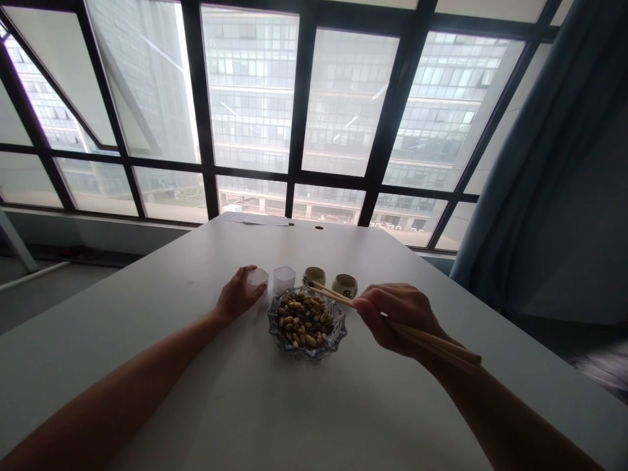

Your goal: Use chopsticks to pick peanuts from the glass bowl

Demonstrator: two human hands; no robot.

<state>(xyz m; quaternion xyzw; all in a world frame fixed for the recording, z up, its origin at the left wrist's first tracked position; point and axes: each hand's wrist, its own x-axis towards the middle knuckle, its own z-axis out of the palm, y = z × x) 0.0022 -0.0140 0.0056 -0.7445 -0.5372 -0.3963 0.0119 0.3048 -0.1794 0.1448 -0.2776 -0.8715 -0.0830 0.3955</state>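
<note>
My right hand (400, 317) is closed around a pair of wooden chopsticks (336, 296). Their tips reach left over the back rim of a scalloped glass bowl (338, 337), close to a small patterned teacup (314, 275). Whether a nut is between the tips is too small to tell. Peanuts and other nuts (305, 320) fill the bowl. On the left, my left hand (238, 296) has its fingers and thumb around a small translucent plastic cup (257, 280). A second plastic cup (284, 280) stands beside it. Another patterned teacup (345, 285) sits behind the chopsticks, near my right knuckles.
The white table (196, 392) stretches away toward a wide framed window (250, 91). Papers (260, 220) lie at its far edge, near two dark round spots on the tabletop. A blue curtain (530, 157) hangs at the right.
</note>
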